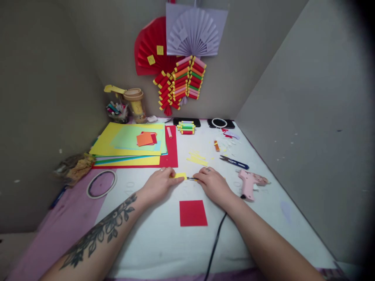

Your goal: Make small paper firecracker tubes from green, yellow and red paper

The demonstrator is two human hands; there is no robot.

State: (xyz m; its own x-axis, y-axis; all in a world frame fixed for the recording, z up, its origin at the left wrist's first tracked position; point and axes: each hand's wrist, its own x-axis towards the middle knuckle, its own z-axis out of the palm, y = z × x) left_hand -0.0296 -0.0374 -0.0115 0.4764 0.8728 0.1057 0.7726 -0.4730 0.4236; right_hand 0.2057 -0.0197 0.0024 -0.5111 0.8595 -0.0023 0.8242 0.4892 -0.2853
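My left hand (158, 184) is closed on a small yellow paper piece (181, 176), with the thumb laid along its near edge. In my right hand (213, 185) is a slim craft knife (191, 178); its dark metal tip points left and meets the paper's right end. Most of the knife's handle is hidden under my fingers. Nearer to me, a red paper square (193, 213) lies flat between my forearms. Just beyond my hands are scattered thin yellow paper strips (197, 158).
Colored paper sheets (125, 138) are stacked at left, near a tape roll (101, 184). To the right lie thread snips (234, 162) and a pink glue gun (249, 183); a black cord (217, 238) runs toward me. Small paper rolls (186, 127) sit at the back. Paper fans (195, 33) hang above.
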